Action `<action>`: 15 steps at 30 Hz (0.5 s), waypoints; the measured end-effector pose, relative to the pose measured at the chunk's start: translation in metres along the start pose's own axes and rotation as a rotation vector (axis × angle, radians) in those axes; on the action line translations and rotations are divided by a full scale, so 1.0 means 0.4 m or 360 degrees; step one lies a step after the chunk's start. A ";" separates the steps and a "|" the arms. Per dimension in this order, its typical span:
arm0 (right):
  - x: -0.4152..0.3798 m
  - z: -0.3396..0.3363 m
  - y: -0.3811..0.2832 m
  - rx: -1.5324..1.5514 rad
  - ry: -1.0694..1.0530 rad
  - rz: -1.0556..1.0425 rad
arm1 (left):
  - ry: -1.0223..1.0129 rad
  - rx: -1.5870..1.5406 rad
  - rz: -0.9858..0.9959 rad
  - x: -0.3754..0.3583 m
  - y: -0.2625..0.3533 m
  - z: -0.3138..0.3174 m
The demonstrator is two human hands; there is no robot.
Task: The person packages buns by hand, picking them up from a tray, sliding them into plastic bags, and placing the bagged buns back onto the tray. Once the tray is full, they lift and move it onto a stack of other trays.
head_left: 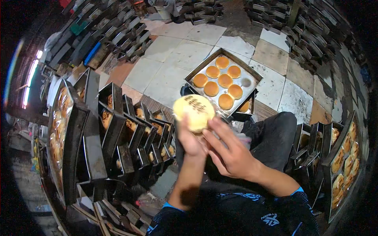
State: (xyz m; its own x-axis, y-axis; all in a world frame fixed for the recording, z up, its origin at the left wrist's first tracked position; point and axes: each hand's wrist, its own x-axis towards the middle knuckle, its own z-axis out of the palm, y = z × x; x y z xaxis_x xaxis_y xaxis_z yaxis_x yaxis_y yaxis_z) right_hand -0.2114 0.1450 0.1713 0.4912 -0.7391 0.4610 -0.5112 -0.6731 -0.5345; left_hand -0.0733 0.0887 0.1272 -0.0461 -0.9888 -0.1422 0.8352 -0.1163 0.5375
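Observation:
A round, pale yellow bun (194,112) with dark printed marks on top is held up in front of my lap. My left hand (189,137) grips it from below. My right hand (230,151) is at the bun's lower right edge, its fingers partly spread and slightly blurred; whether it grips the bun I cannot tell. Beyond the hands, a square metal tray (246,72) holds several golden-brown round buns (225,80). It rests on another tray with a bun (245,106) showing under its near corner.
Tall stacks of metal trays with baked goods stand at the left (94,126) and right (334,169). More tray stacks line the back. The floor is tiled (183,51). My bent knee (279,128) is right of the hands.

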 end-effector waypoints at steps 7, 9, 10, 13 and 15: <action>-0.006 -0.005 0.033 0.1029 -0.0218 0.0147 | -0.0038 -0.0103 -0.0025 -0.034 0.051 0.008; 0.012 0.022 0.049 0.0947 -0.0336 0.0071 | 0.0102 0.0232 -0.0113 -0.030 0.029 0.018; 0.008 0.018 0.038 0.0942 -0.0324 0.0087 | 0.0169 0.0405 -0.0147 -0.027 0.022 0.020; 0.009 -0.032 0.001 0.1403 -0.0493 -0.0318 | 0.0136 -0.0064 -0.0287 -0.007 0.069 -0.013; 0.002 -0.064 0.056 0.1764 -0.0896 -0.0369 | 0.0082 -0.0122 -0.0309 0.004 0.101 -0.050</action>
State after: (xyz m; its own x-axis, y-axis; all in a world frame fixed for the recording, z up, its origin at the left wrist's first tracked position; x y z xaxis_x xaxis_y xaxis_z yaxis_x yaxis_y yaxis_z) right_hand -0.2406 0.1286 0.1779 0.8606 -0.3099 0.4041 0.3565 -0.1999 -0.9126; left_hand -0.0287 0.0842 0.1320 -0.1836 -0.9422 -0.2804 0.8526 -0.2946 0.4316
